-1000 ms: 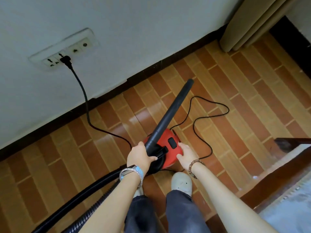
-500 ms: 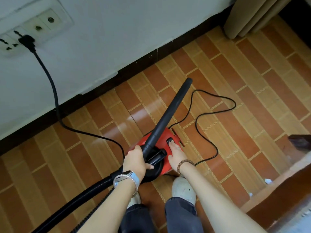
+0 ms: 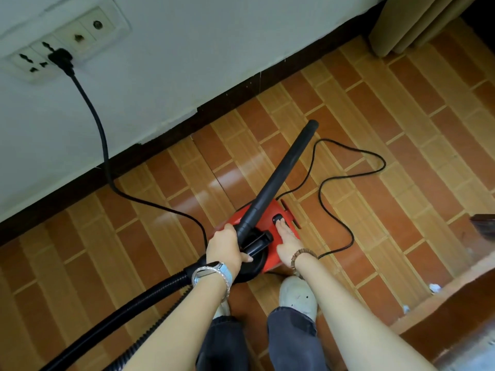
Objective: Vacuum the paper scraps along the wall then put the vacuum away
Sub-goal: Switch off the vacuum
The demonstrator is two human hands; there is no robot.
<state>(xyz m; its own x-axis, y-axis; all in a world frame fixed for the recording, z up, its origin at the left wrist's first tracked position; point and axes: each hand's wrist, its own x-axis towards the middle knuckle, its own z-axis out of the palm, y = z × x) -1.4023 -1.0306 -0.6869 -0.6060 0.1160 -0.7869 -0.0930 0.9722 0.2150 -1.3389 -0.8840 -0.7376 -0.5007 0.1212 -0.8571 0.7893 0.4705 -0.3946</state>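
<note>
Head cam: left hand (image 3: 226, 249) wraps the wand (image 3: 278, 178), right hand (image 3: 288, 236) presses the switch (image 3: 277, 218) flat-fingered on the red vacuum (image 3: 265, 220) by the wall (image 3: 214, 49). With the plug (image 3: 61, 58) in and 2 scraps (image 3: 434, 287) visible, I'd say it's nowhere near put away.

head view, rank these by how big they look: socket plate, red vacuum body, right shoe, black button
1. socket plate and red vacuum body: about alike, the body partly hidden
2. right shoe
3. black button

Left grip (image 3: 224, 250) wrapped round the black wand (image 3: 280, 175), right grip (image 3: 288, 236) flat on the red vacuum (image 3: 269, 210), fingertips (image 3: 280, 223) touching its switch (image 3: 277, 217).
</note>
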